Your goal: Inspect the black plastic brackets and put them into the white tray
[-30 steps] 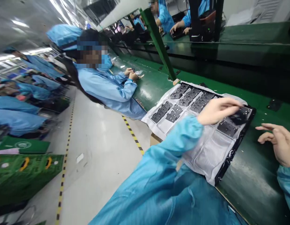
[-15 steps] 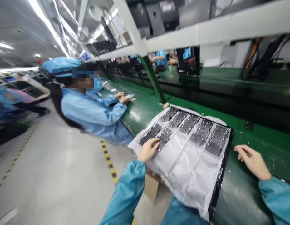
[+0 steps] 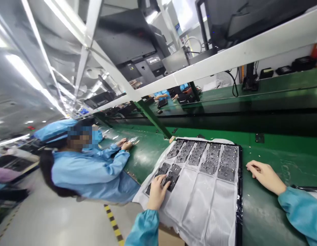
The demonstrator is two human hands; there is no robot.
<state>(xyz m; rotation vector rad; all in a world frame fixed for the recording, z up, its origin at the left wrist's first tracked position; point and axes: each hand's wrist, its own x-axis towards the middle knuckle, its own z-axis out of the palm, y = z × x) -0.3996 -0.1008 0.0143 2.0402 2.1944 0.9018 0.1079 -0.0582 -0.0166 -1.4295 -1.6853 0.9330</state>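
Note:
A black tray (image 3: 239, 191) lined with white plastic film lies on the green conveyor belt (image 3: 273, 160). Several small dark flat parts (image 3: 209, 158) fill its far rows. My left hand (image 3: 157, 191) rests on the tray's near left corner, fingers stretched flat over one of the dark parts (image 3: 173, 178). My right hand (image 3: 263, 176) lies on the belt just right of the tray, fingers loosely curled, with nothing visible in it.
A co-worker in a blue coat (image 3: 89, 171) sits to the left with both hands on the belt. A green post (image 3: 153, 119) rises behind the tray. White shelf rails (image 3: 225, 58) and equipment hang overhead. A floor aisle with yellow-black tape (image 3: 112, 218) runs at left.
My left hand moved from the tray's far right part to its near left corner. My right hand came down onto the belt. The view tilted upward.

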